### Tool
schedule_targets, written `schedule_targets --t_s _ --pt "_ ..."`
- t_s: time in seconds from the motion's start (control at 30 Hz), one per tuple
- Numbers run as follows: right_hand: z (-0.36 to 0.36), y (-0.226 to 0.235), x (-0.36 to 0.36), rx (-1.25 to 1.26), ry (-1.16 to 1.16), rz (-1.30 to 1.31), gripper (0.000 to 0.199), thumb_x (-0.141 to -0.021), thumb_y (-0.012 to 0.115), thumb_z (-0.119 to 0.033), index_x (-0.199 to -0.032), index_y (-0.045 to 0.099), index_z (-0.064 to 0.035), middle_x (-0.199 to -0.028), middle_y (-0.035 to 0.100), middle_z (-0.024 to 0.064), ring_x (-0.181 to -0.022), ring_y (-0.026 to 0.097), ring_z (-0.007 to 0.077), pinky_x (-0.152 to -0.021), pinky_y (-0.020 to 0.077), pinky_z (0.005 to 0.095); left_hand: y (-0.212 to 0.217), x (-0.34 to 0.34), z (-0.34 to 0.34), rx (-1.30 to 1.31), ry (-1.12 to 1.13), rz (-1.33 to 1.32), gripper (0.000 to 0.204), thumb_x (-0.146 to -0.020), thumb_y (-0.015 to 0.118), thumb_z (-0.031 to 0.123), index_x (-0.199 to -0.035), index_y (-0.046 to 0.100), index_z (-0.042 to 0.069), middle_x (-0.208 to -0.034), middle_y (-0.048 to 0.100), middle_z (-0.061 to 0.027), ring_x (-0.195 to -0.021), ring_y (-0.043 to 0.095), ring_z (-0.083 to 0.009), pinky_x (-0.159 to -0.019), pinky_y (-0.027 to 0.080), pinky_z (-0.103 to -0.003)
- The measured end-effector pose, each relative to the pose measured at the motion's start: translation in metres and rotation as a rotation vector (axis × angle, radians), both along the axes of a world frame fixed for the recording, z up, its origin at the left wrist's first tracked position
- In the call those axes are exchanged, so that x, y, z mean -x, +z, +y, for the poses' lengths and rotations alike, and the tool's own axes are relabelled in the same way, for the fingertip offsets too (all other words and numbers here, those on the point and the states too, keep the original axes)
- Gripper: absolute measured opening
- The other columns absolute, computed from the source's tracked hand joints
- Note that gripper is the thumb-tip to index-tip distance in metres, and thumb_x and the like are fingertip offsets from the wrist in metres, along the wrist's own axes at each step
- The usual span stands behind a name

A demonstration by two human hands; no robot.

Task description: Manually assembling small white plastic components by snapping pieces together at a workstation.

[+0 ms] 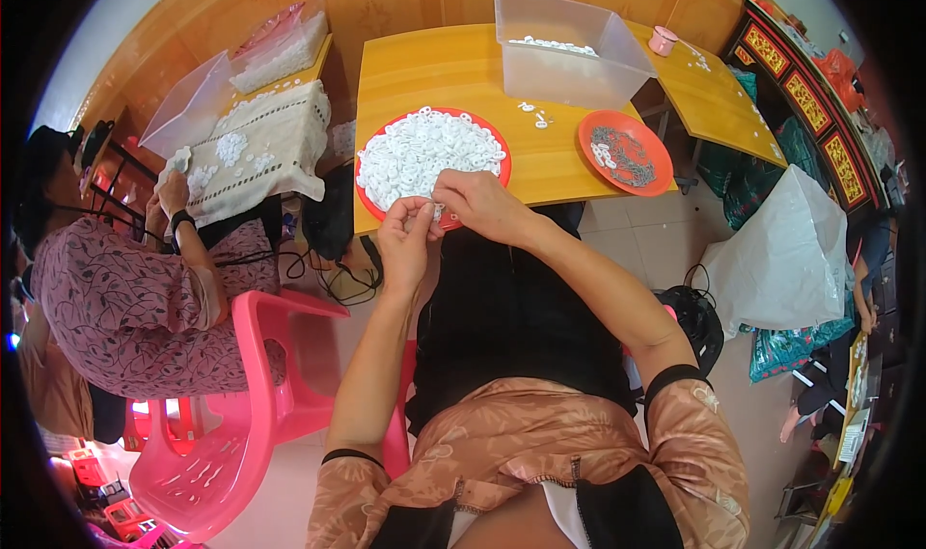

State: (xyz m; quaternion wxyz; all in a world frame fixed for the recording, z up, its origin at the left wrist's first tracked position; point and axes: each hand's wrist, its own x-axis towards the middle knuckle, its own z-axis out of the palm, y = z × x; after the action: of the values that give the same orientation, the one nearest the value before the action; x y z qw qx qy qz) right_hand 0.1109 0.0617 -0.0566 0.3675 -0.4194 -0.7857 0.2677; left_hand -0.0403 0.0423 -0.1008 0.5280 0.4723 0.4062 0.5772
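Just over the near rim of a red plate (504,153), my two hands meet. My left hand (405,238) pinches a small white plastic piece (439,210) between thumb and fingertips. The fingers of my right hand (479,205) are closed at the same piece; whether they hold a part of their own is hidden. A large heap of small white plastic pieces (424,153) fills the plate. To the right, an orange-red plate (663,163) carries small grey metal parts (632,163) and some white pieces.
A clear plastic bin (569,74) stands at the back of the yellow table (424,67). At left, another person (145,298) works at a cloth-covered table (280,129). A pink plastic chair (256,404) is on my left; a large white sack (786,260) stands at right.
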Motion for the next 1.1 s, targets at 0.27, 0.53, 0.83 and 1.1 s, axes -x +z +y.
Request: schedule_targets --t_s 0.27,0.53,0.83,1.1 --pt "-0.002 -0.001 -0.001 -0.252 -0.002 0.095 0.009 -0.084 0.056 -0.008 -0.085 0.058 0.0010 -0.071 0.058 0.0152 -0.066 0.059 0.0273 -0.061 0.0462 0.0342 -0.004 0.005 0.002 0.106 -0.086 -0.165 0.009 -0.089 0.057 0.010 -0.092 0.059 0.001 -0.067 0.058 -0.0020 -0.058 0.052 -0.0062 -0.055 0.039 -0.017" --pt "-0.002 -0.010 -0.009 0.030 -0.079 0.127 0.018 -0.081 0.061 -0.011 -0.093 0.066 0.0015 -0.082 0.066 0.0170 -0.073 0.065 0.0236 -0.065 0.0504 0.0311 0.003 0.006 0.000 0.144 -0.116 -0.224 0.011 -0.091 0.055 0.011 -0.096 0.057 0.002 -0.072 0.059 -0.0022 -0.061 0.052 -0.0072 -0.057 0.042 -0.018" --pt "-0.008 -0.011 0.002 0.298 0.076 0.613 0.014 -0.085 0.061 -0.009 -0.092 0.067 0.0015 -0.080 0.066 0.0063 -0.070 0.059 0.0074 -0.063 0.0484 0.0211 0.010 0.006 -0.003 0.288 -0.341 -0.496 0.011 -0.091 0.055 0.012 -0.097 0.057 0.004 -0.074 0.058 -0.0013 -0.064 0.053 -0.0068 -0.058 0.044 -0.017" --pt "-0.023 -0.002 0.001 0.490 -0.090 1.008 0.014 -0.085 0.061 -0.007 -0.092 0.063 0.0045 -0.076 0.062 0.0038 -0.056 0.049 0.0044 -0.050 0.0381 0.0179 0.013 0.004 -0.005 0.328 -0.294 -0.434 0.014 -0.088 0.057 0.006 -0.102 0.058 0.002 -0.086 0.062 -0.0037 -0.075 0.063 -0.0097 -0.062 0.049 -0.016"
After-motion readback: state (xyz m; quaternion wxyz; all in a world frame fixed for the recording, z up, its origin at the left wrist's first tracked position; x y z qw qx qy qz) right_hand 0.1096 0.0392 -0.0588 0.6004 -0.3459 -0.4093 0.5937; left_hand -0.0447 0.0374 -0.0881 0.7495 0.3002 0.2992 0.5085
